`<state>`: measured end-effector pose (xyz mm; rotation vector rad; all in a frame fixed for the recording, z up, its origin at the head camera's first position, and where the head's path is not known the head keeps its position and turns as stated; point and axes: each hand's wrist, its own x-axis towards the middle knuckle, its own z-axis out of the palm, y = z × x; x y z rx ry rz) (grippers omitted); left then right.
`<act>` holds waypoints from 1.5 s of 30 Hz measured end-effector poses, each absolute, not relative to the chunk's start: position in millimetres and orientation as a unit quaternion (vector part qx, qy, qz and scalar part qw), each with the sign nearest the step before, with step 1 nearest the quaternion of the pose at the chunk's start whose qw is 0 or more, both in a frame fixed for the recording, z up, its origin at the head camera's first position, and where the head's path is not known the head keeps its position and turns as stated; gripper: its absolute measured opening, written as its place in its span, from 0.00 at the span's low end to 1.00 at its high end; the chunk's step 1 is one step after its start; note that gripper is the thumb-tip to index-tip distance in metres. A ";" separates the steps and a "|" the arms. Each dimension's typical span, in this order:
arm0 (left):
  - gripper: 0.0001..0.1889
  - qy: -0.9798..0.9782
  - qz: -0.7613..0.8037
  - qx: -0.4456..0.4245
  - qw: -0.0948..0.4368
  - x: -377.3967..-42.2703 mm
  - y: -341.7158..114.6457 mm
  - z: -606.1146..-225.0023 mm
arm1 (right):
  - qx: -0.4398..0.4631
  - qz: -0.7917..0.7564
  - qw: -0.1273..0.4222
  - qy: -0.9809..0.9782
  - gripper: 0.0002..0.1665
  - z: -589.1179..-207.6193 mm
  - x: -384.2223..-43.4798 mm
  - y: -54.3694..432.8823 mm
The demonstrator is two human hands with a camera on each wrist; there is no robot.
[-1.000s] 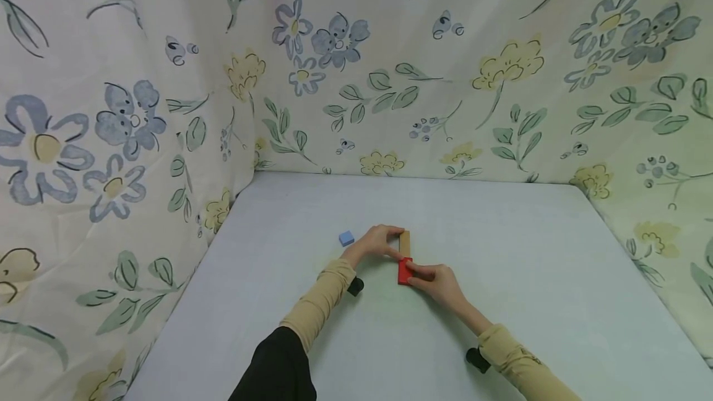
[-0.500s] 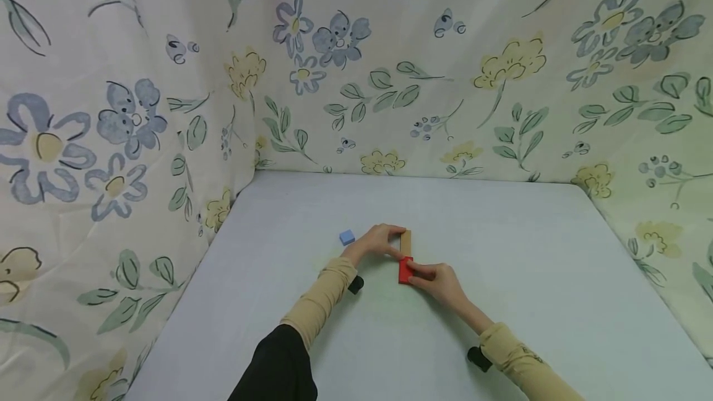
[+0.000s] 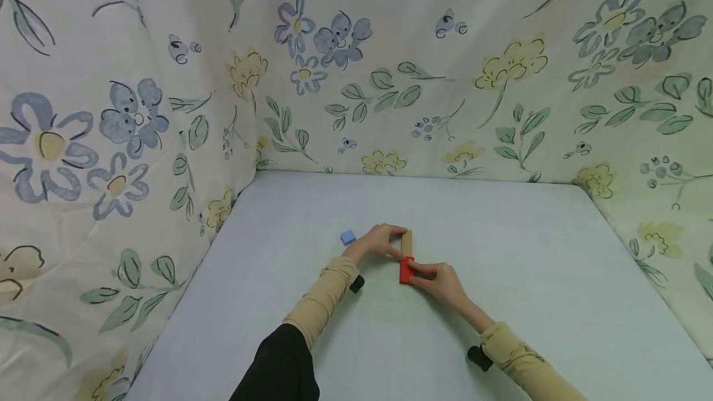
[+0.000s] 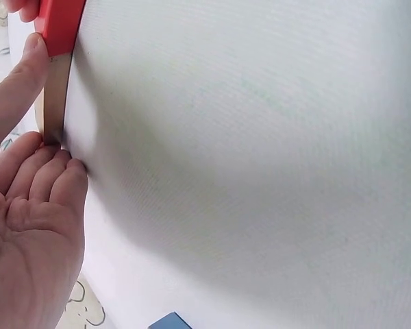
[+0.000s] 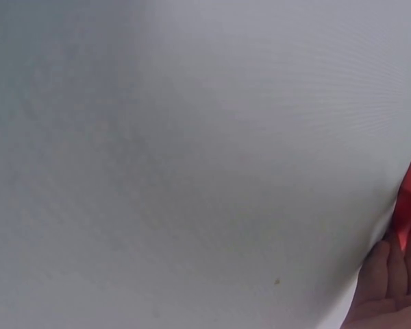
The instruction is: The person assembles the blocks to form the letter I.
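A tan wooden block [image 3: 407,242] and a red block [image 3: 406,272] lie end to end on the white table, the red one nearer the person. My left hand [image 3: 379,241] spans the wooden block, its fingertips at the far end and the thumb by the seam with the red block. In the left wrist view, those fingers curl at the end of the wooden block [image 4: 55,99], and the thumb touches the red block [image 4: 61,26] near the joint. From the right, my right hand [image 3: 444,283] pinches the red block; the right wrist view shows its fingers [image 5: 377,264] against the side.
A small blue block [image 3: 348,237] sits left of the left hand. The white table [image 3: 501,234] is bordered by floral curtain [image 3: 390,110] at the back and sides. Black wrist devices [image 3: 479,357] hang below the sleeves.
Both hands and the blocks hold their places; the whole head view has drifted very slightly to the right.
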<state>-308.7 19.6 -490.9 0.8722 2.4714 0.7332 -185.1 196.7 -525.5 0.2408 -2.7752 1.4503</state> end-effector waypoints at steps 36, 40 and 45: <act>0.37 0.883 0.276 0.315 0.214 -308.0 18.9 -490.1 | 0.034 0.493 -0.009 -0.869 0.23 -524.5 -214.1 192.8; 0.38 0.882 0.272 0.318 0.215 -307.8 18.7 -489.7 | 0.043 0.485 -0.002 -0.874 0.22 -524.5 -214.7 192.9; 0.38 0.883 0.267 0.322 0.214 -306.3 18.3 -488.8 | 0.056 0.482 0.006 -0.874 0.22 -524.6 -214.5 193.4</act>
